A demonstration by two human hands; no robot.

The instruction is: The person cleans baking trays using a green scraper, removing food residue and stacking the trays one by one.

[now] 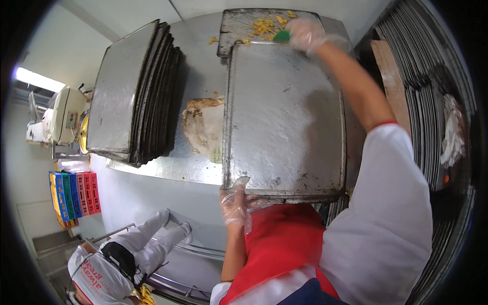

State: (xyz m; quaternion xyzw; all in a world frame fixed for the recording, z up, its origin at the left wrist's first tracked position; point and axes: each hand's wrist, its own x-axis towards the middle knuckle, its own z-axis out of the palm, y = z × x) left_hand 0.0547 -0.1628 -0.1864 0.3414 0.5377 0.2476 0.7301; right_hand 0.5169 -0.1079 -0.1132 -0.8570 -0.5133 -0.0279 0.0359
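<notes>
In front of me lies a flat metal baking tray (pixel 282 114) with worn, darkened edges, at least one more tray edge showing under it. My left hand (pixel 233 206), in a clear plastic glove, grips its near left corner, thumb on top. Beyond the far edge, my gloved right hand (pixel 306 34) holds a green scraper (pixel 282 36), whose handle is hidden by the fingers. The scraper is over another dark-stained tray (pixel 236 28), next to a heap of yellow scraps (pixel 263 26). A stained paper sheet (pixel 204 126) sticks out from beneath the trays on my left.
A stack of trays (pixel 156 91) stands left on the metal table (pixel 164 167). More trays (pixel 421 129) fill a rack at right, with a crumpled white cloth (pixel 453 131). At lower left are another person (pixel 110 263) and coloured plastic crates (pixel 74 194). A machine (pixel 66 114) stands beyond.
</notes>
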